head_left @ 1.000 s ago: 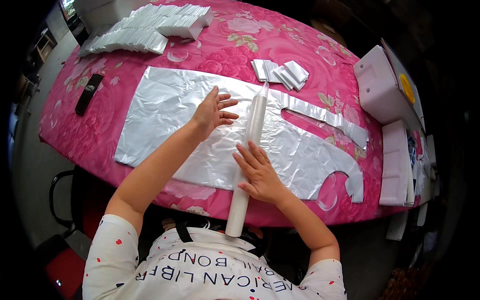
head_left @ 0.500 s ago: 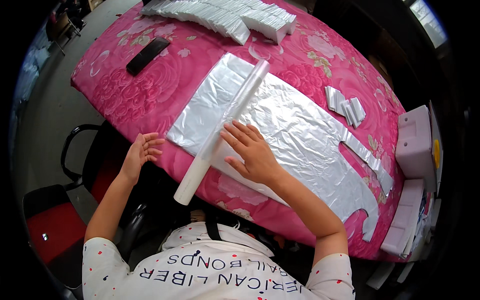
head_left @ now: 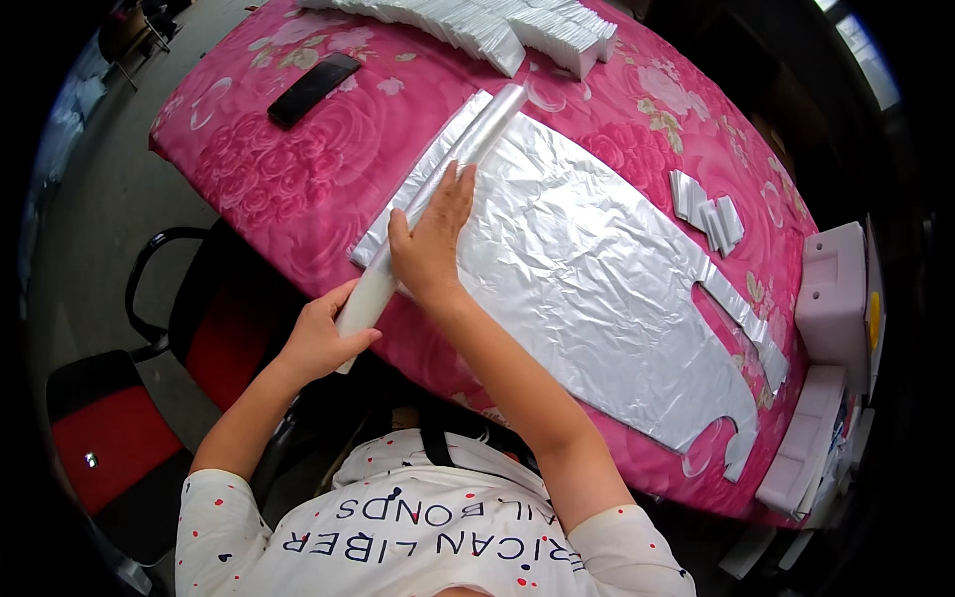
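Observation:
A long white roller tube (head_left: 466,149) lies across the left end of a flattened silver plastic bag (head_left: 587,269) on a pink flowered tablecloth (head_left: 298,189). My left hand (head_left: 323,338) grips the tube's near end, which sticks out past the table edge. My right hand (head_left: 430,239) lies flat with fingers spread, pressing on the tube and the bag beside it. The bag's handle straps (head_left: 741,318) point to the right.
A big stack of folded white bags (head_left: 497,25) fills the far side. A black phone (head_left: 311,88) lies at the far left. Small folded silver pieces (head_left: 708,211) and pink foam boxes (head_left: 834,294) stand right. A red and black chair (head_left: 214,318) is under my left arm.
The tube has moved from the bag's middle to its left end. My left hand left the bag, dropped off the table, then took hold of the tube's near end.

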{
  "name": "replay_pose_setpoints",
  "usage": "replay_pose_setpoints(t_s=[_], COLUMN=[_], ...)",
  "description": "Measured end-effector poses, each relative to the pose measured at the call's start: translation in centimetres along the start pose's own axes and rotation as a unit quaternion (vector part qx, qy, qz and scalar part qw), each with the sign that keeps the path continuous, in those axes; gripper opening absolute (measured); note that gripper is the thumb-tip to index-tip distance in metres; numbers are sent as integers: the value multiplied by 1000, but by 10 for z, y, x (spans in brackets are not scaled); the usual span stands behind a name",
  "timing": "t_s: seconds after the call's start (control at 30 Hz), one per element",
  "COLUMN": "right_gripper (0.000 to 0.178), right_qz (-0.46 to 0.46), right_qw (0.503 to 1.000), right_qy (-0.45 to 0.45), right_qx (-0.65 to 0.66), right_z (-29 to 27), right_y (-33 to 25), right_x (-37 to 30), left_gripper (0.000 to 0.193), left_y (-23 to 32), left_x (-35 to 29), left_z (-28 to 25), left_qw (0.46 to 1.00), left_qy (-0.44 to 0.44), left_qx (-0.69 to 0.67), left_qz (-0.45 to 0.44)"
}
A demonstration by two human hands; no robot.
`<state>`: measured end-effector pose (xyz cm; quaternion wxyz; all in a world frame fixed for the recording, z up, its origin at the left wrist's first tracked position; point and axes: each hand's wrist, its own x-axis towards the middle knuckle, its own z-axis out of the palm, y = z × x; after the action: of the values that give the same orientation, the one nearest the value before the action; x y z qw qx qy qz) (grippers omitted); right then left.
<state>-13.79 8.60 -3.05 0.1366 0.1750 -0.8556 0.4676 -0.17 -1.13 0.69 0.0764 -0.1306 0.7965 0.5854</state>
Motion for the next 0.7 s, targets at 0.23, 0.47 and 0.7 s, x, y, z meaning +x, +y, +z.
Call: replay_pose_setpoints(t_s=[0.23, 0.47, 0.7], right_gripper=[63, 64, 61], right_qz=[290, 268, 253], right_qw=[706, 775, 703], right_qy=[-52, 32, 16], right_qx=[644, 571, 665], right_z=[-108, -167, -195], right_y=[-2, 12, 21], right_x=[-1, -23, -57], left_gripper=[79, 46, 48], left_y=[11, 62, 72], left_x=[-8, -5, -15], left_z=[51, 101, 128], left_qw=[780, 928, 887], left_qy=[-392, -288, -361], left_qx=[-476, -195, -244], left_qz=[-108, -135, -153])
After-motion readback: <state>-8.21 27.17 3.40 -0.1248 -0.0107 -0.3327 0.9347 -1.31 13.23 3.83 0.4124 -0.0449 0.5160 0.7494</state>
